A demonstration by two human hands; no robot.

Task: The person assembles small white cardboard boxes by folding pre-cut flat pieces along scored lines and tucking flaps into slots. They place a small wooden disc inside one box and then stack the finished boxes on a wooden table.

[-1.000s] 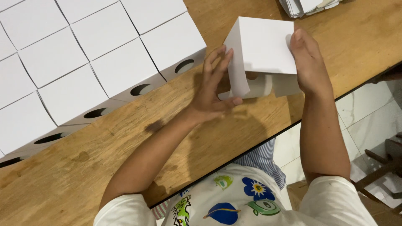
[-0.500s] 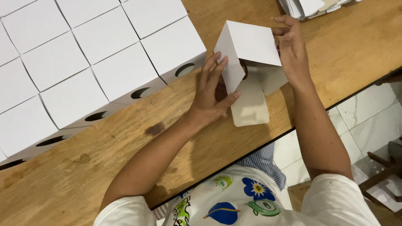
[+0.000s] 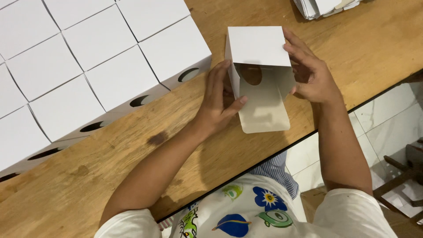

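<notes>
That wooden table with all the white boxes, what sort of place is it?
Probably a small packing or box-folding workbench. Rows of finished white boxes cover the wooden table, a stack of flat sheets waits at the far edge, and both hands hold an open white box.

Bright, even overhead light, soft shadows under the arms on the wooden table (image 3: 352, 48), sharp focus throughout.

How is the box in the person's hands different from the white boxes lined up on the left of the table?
The held box has one end open, its rounded flap hanging out; the lined-up boxes are closed. The held box sits apart between the left hand and right hand; the others sit packed side by side. All are white card with oval cut-outs.
</notes>
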